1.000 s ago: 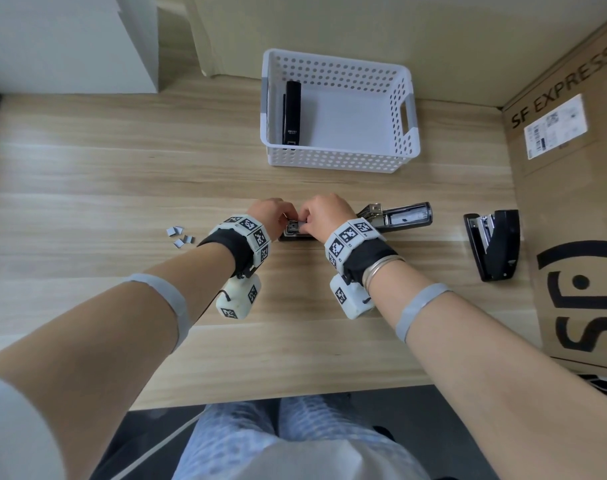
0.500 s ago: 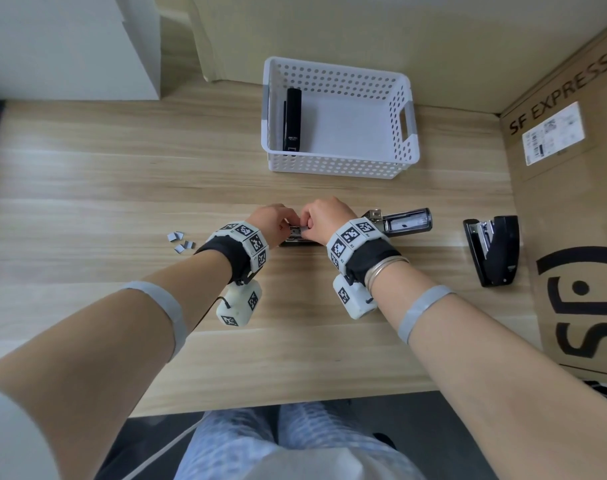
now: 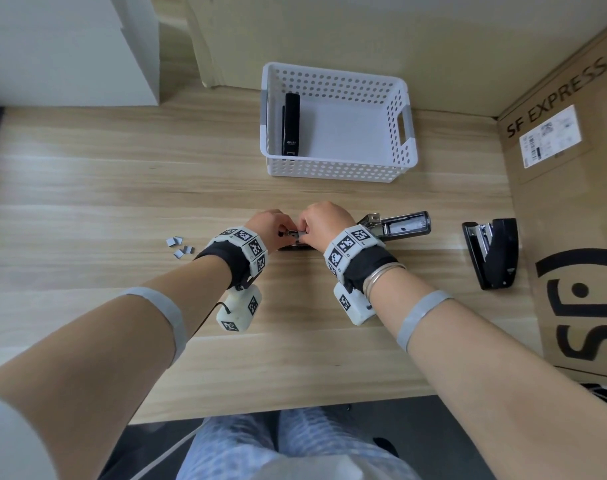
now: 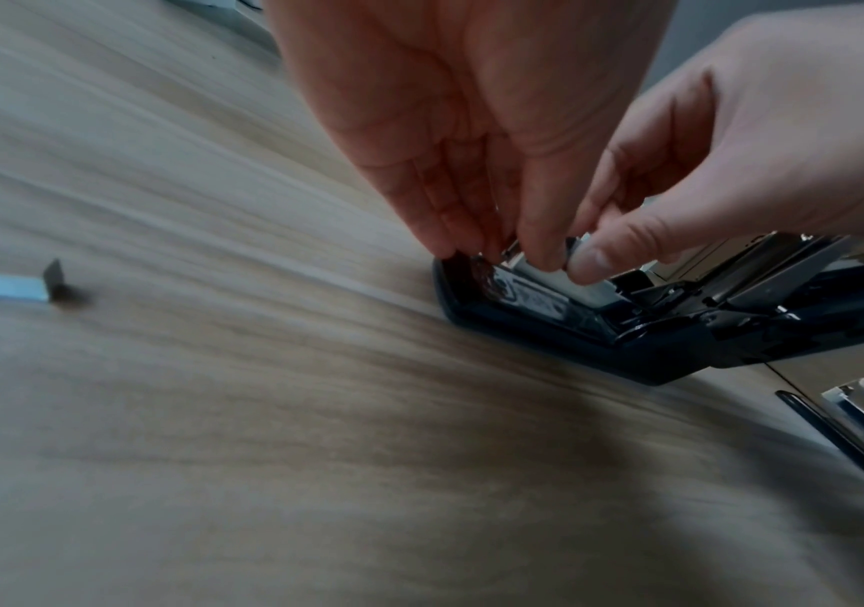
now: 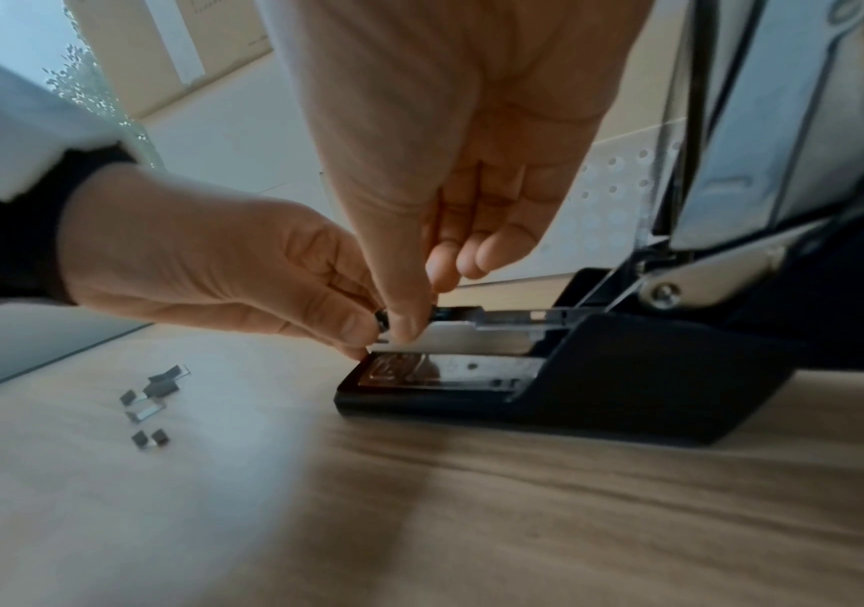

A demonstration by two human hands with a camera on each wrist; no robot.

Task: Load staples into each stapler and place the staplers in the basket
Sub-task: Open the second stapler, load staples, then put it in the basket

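Observation:
A black stapler [image 3: 397, 227] lies in the middle of the table with its top flipped open to the right. Both hands meet at its front end. My left hand [image 3: 284, 232] pinches the front tip of the metal magazine [image 5: 471, 333]. My right hand [image 3: 304, 233] pinches a silver staple strip [image 4: 549, 283] with thumb and forefinger, right at the magazine. The stapler's black base [image 5: 601, 394] rests flat on the wood. A white perforated basket [image 3: 336, 173] stands behind, with one black stapler [image 3: 291, 124] inside along its left wall. Another black stapler [image 3: 492, 252] lies to the right.
Several loose staple pieces [image 3: 179, 245] lie on the table left of my left hand. A large cardboard box [image 3: 572, 209] walls off the right side. A white cabinet [image 3: 53, 46] stands at the back left. The table's front edge is near my lap.
Both hands stay at the front end of the open stapler; only small finger movements show. The view has shifted slightly.

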